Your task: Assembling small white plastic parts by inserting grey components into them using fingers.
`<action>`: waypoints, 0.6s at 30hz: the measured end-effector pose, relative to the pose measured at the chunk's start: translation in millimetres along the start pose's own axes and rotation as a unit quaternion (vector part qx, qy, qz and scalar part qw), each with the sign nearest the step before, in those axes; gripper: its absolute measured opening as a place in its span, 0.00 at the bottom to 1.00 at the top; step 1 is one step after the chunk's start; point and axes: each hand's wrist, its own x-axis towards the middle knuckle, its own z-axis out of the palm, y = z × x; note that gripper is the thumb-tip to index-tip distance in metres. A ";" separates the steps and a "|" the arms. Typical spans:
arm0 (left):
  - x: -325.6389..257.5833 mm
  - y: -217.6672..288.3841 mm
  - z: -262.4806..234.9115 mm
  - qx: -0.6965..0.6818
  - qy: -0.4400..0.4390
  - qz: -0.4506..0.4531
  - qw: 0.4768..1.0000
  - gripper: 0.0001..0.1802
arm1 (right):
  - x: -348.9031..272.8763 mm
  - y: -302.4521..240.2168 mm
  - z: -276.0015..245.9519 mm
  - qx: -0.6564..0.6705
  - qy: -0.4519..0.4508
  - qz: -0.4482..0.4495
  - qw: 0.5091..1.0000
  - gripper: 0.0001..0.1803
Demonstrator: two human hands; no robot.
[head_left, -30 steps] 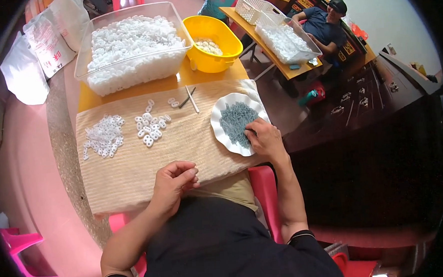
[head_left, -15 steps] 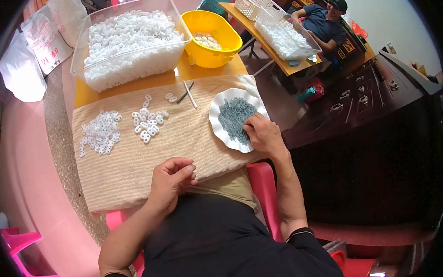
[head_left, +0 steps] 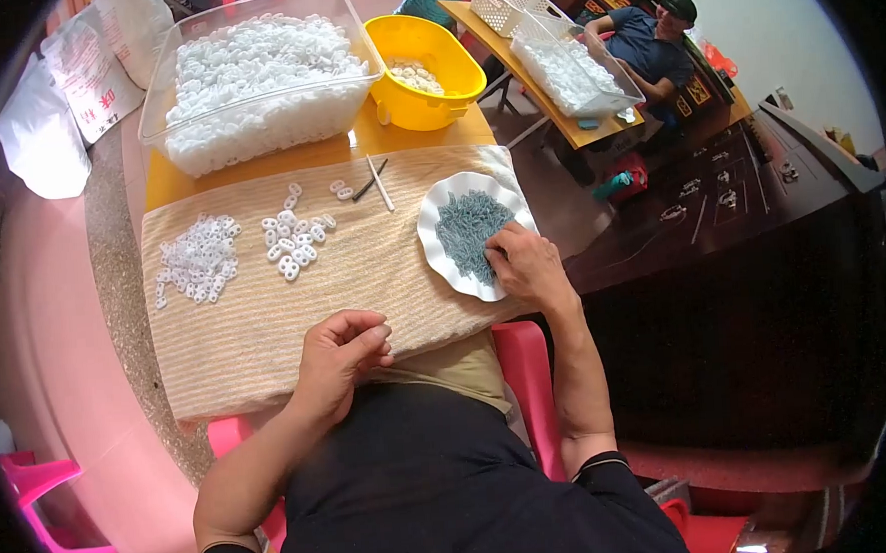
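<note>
My right hand reaches over the near right rim of a white scalloped plate. Its thumb and fingertips are pinched together at the edge of a heap of small, slender grey-blue pieces; what lies between them is hidden. My left hand hovers at the cloth's near edge, fingers curled and thumb against the forefinger; anything in that pinch is too small to make out. Left of the plate lie white two-holed oval pieces, and farther left a pile of smaller white holed pieces. A white stick crosses a dark stick.
A striped beige cloth covers the table's near part. Behind it stand a clear bin heaped with white pieces and a yellow tub. At the far right, a person sits at another table. A dark tabletop lies to my right.
Both hands keep nearly the same pose and place. The view has shifted very slightly; no piece has visibly been moved.
</note>
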 end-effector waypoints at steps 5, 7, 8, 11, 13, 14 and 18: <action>-0.2 -0.2 0.2 -0.005 -0.004 -0.002 1.000 0.08 | -0.5 4.5 5.3 -0.007 0.012 -0.010 1.000 0.08; 0.4 -0.5 0.3 -0.006 -0.005 -0.002 1.000 0.08 | -0.4 6.4 7.1 -0.011 0.014 -0.011 1.000 0.08; 0.8 -0.6 0.7 -0.006 -0.005 0.000 1.000 0.08 | -0.1 7.5 7.5 -0.008 0.017 -0.013 1.000 0.07; 1.1 0.0 1.1 -0.005 -0.006 0.000 1.000 0.08 | -1.4 4.9 4.7 -0.003 0.021 -0.021 1.000 0.07; 1.0 0.8 0.7 -0.004 -0.006 -0.002 1.000 0.08 | -1.8 -0.8 -0.3 -0.001 0.022 -0.026 0.999 0.07; 0.9 1.2 1.0 -0.003 -0.006 -0.003 1.000 0.08 | -2.3 -4.2 -4.1 -0.001 0.017 -0.030 0.999 0.07; 0.7 0.5 0.6 0.002 -0.006 -0.003 1.000 0.08 | -0.3 -5.8 -6.8 -0.020 -0.008 -0.029 0.999 0.08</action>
